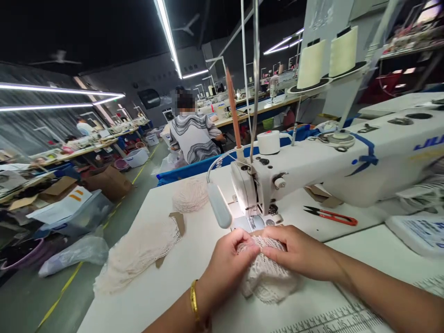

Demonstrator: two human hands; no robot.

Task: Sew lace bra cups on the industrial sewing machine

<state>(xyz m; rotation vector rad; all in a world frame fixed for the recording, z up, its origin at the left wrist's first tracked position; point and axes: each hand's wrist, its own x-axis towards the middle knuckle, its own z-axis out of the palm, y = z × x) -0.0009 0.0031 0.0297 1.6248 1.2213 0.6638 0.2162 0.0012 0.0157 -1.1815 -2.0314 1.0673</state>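
Observation:
Both hands meet on a piece of cream lace fabric (272, 282), just in front of the sewing machine (246, 185). My left hand (231, 261), with a gold bangle at the wrist, pinches the fabric's upper edge between thumb and fingers. From the other side, my right hand (294, 252) grips the same edge, its thumb close to the left thumb. The lower part of the lace lies bunched on the table below the hands. Right behind the fingers are the presser foot and needle plate (255, 223), partly hidden by them.
A stack of cream fabric pieces (138, 252) and a lace bundle (190, 195) lie to the left. Red-handled thread snips (331, 216) rest right of the needle area. A lamp (220, 206) hangs beside the machine head. Ahead sits a co-worker (194, 134), seen from behind.

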